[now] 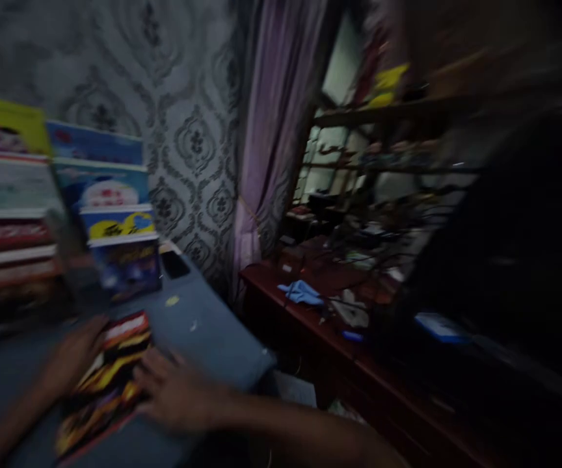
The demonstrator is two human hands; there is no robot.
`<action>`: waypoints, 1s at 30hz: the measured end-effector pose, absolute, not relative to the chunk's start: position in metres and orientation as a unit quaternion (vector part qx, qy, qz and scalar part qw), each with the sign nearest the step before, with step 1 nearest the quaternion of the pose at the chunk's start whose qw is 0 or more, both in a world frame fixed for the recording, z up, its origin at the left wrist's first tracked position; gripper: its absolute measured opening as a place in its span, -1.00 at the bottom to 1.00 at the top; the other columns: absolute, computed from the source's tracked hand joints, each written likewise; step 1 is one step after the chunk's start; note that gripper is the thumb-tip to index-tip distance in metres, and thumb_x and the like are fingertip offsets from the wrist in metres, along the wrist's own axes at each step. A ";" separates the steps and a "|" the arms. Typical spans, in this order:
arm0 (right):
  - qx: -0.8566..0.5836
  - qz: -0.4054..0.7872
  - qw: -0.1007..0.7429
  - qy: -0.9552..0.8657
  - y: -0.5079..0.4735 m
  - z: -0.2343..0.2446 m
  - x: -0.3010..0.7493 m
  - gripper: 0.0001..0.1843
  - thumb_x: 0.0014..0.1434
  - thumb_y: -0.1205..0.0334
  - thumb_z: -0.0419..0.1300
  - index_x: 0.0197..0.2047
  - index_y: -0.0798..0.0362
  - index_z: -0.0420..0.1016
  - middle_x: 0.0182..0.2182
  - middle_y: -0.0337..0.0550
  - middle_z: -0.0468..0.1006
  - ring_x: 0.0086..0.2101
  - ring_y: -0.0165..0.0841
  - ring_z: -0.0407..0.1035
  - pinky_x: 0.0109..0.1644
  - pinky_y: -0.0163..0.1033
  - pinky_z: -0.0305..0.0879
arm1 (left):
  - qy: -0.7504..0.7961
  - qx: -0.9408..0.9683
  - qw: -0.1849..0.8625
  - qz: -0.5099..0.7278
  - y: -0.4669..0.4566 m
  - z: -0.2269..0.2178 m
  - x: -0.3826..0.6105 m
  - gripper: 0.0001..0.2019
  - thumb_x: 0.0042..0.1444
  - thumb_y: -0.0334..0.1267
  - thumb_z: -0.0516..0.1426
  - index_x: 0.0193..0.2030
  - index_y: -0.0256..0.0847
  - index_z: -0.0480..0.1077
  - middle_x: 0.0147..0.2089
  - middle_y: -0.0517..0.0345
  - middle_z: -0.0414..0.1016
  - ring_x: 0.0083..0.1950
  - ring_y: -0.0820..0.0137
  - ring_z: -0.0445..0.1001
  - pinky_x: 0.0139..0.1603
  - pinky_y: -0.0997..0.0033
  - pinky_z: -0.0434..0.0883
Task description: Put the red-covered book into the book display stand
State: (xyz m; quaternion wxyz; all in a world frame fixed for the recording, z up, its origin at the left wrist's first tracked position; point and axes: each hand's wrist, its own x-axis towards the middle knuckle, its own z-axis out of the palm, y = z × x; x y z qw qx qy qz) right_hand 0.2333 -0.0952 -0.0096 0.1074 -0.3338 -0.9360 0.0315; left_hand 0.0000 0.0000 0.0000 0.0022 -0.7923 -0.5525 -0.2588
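Observation:
A book [127,338] with a dark cover in yellow, orange and red lies flat on the blue table [213,325]. My left hand [73,357] rests along its left edge, fingers stretched forward and blurred. On the book's right edge lies my right hand [176,390], its fingers spread over the cover. Neither hand is wrapped round anything that I can see. Behind the book, a stepped row of upright booklets [120,224] stands beside a second stack of books [10,188] at the left.
A dark phone-like object [174,264] lies by the booklets. Right of the table is a reddish-brown desk [320,338] with a light blue cloth [301,292] and other small things. A purple curtain [276,117] hangs by the patterned wall. The picture is dim and blurred.

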 end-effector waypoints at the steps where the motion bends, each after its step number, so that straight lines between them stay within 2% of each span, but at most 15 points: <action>1: -0.340 0.048 0.109 -0.933 -0.098 -0.009 0.234 -0.38 0.43 -0.02 -0.09 0.37 0.24 0.12 0.36 0.14 0.17 0.39 -0.17 -0.07 0.39 0.11 0.05 | -0.568 -0.789 0.017 -0.233 -0.007 -0.006 -0.006 -0.45 0.32 0.01 -0.33 0.03 -0.04 0.42 0.01 0.13 0.59 0.06 0.08 0.54 0.09 -0.07 0.47; 4: -0.363 0.092 0.098 -0.922 -0.098 -0.009 0.230 -0.41 0.44 0.06 -0.09 0.38 0.25 0.12 0.39 0.17 0.09 0.40 -0.15 -0.13 0.43 0.13 -0.08 | -0.601 -0.779 0.024 -0.177 -0.020 -0.022 -0.017 -0.48 0.31 -0.08 -0.23 0.18 -0.28 0.35 0.26 -0.10 0.42 0.31 0.11 0.34 0.34 0.03 0.25; 6: -0.362 0.111 0.089 -0.921 -0.097 -0.008 0.226 -0.41 0.43 0.09 -0.07 0.40 0.26 0.09 0.40 0.17 0.04 0.40 -0.15 -0.15 0.44 0.11 -0.13 | -0.603 -0.783 0.021 -0.148 -0.028 -0.031 -0.020 -0.49 0.32 -0.07 -0.15 0.24 -0.31 0.29 0.34 -0.13 0.32 0.39 0.14 0.23 0.39 0.04 0.16; 10: -0.362 0.123 0.094 -0.919 -0.100 -0.005 0.225 -0.42 0.43 0.11 -0.06 0.41 0.21 0.08 0.41 0.11 0.04 0.41 -0.20 -0.17 0.44 0.08 -0.13 | -0.585 -0.801 0.022 -0.129 -0.060 -0.040 -0.018 -0.49 0.36 -0.06 -0.12 0.31 -0.32 0.22 0.40 -0.16 0.20 0.45 0.18 0.12 0.43 0.06 0.10; 14: -0.362 0.119 0.101 -0.919 -0.100 -0.005 0.225 -0.42 0.42 0.13 -0.02 0.39 0.22 0.12 0.40 0.13 0.06 0.40 -0.19 -0.14 0.44 0.08 -0.10 | -0.565 -0.816 0.026 -0.119 -0.088 -0.039 -0.017 -0.47 0.39 -0.06 -0.15 0.34 -0.37 0.19 0.42 -0.22 0.14 0.46 0.15 0.08 0.43 0.04 0.10; 17: -0.360 0.119 0.112 -0.918 -0.099 -0.007 0.225 -0.44 0.40 0.15 0.00 0.38 0.20 0.15 0.40 0.12 0.07 0.39 -0.16 -0.12 0.43 0.11 -0.08 | -0.549 -0.829 0.019 -0.106 -0.090 -0.033 -0.015 -0.47 0.40 -0.05 -0.18 0.36 -0.33 0.17 0.44 -0.19 0.12 0.47 0.17 0.08 0.43 0.03 0.11; 22: -0.340 0.122 0.149 -0.920 -0.097 -0.013 0.228 -0.48 0.39 0.17 0.03 0.36 0.10 0.22 0.36 0.04 0.18 0.37 -0.16 -0.03 0.41 0.13 -0.02 | -0.504 -0.859 -0.009 -0.087 -0.056 -0.023 0.004 -0.48 0.41 -0.05 -0.18 0.40 -0.21 0.10 0.46 -0.02 0.10 0.48 0.30 0.06 0.45 0.12 0.06; 26: -0.342 0.108 0.162 -0.919 -0.093 -0.021 0.228 -0.51 0.36 0.19 0.06 0.32 0.07 0.29 0.33 0.06 0.25 0.34 -0.13 0.07 0.38 0.14 0.08 | -0.491 -0.867 -0.027 -0.081 -0.014 -0.019 0.023 -0.50 0.41 -0.08 -0.18 0.40 -0.21 0.11 0.45 -0.03 0.10 0.47 0.28 0.08 0.44 0.08 0.08; 30: -0.333 0.100 0.165 -0.923 -0.091 -0.025 0.229 -0.51 0.36 0.19 0.06 0.32 0.05 0.29 0.31 0.08 0.27 0.33 -0.12 0.10 0.36 0.18 0.12 | -0.485 -0.870 -0.048 -0.076 0.009 -0.018 0.027 -0.49 0.43 -0.09 -0.24 0.40 -0.21 0.10 0.47 0.00 0.06 0.49 0.30 0.03 0.45 0.09 0.05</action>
